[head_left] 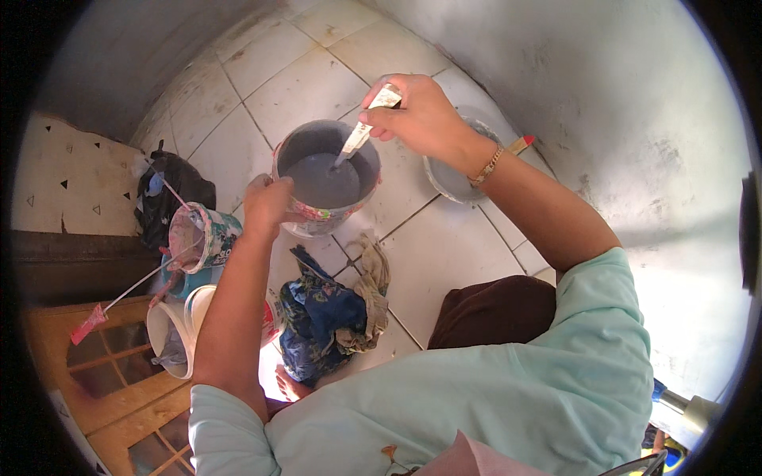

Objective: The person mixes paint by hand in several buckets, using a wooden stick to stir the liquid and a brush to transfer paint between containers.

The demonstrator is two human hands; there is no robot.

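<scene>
A round bucket (pixel 366 195) of grey, paint-like liquid (pixel 321 181) stands on the tiles in front of me. My left hand (pixel 266 203) is closed on the bucket's left rim, the thumb side toward the opening. Above the far right of the bucket, my right hand (pixel 413 115) grips a flat, whitish, stained stick (pixel 361 136). It slants down to the left, and its narrow lower end meets the grey liquid; whatever lies under the surface is hidden. Behind my right wrist sits a shallow grey basin (pixel 452 184), partly covered by the forearm.
A brush-like tool with a red tip (pixel 521 144) rests by the right wall. Crumpled cloths (pixel 325 313) lie nearer me. At left are a small paint-smeared bucket (pixel 221 238), a pink-headed roller (pixel 89 324), white pails (pixel 168 337) and a black plastic bag (pixel 184 186).
</scene>
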